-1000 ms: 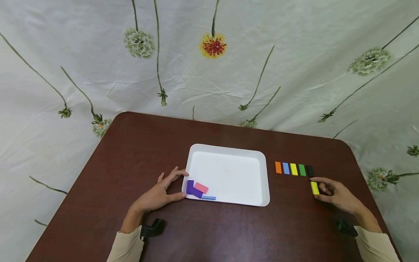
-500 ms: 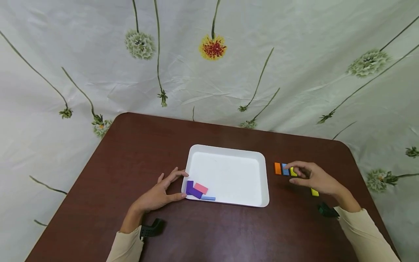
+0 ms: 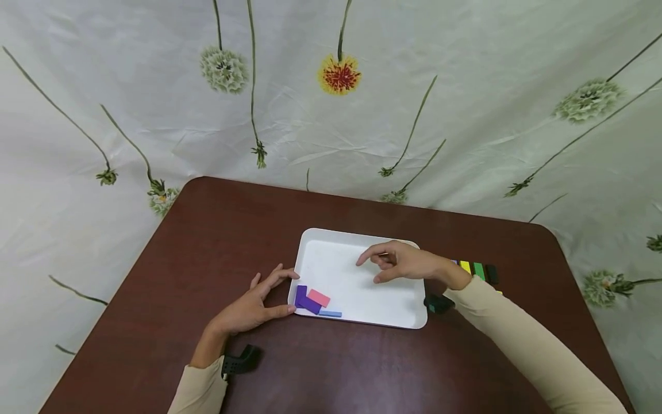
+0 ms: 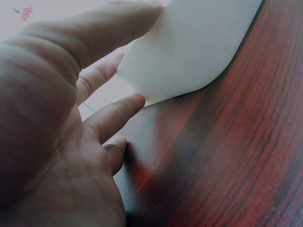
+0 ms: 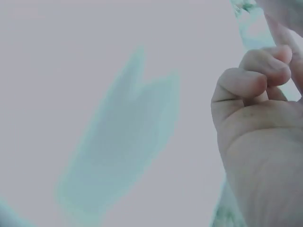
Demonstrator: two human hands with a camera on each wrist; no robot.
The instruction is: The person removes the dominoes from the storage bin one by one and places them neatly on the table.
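Note:
My left hand (image 3: 248, 307) touches the left side of a white tray (image 3: 362, 302), its thumb and index finger spread along the rim. The left wrist view shows its fingertips against the tray wall (image 4: 194, 56). My right hand (image 3: 405, 261) hovers over the tray's right half with index finger and thumb apart and nothing between them. In the right wrist view its other fingers (image 5: 241, 85) are curled, and a hand-shaped shadow falls on white. Purple blocks (image 3: 313, 306), a pink block (image 3: 319, 297) and a light blue block (image 3: 330, 314) lie in the tray's near left corner.
Right of the tray stands a row with a yellow block (image 3: 465, 267), a green block (image 3: 478, 270) and a black block (image 3: 492, 273). My right arm hides the row's left end and most of another yellow block. A flowered cloth (image 3: 289, 115) hangs behind the brown table (image 3: 233, 230).
My right hand has let go of the yellow block near the black one, then moved left past the row to above the tray. The left hand has stayed at the rim.

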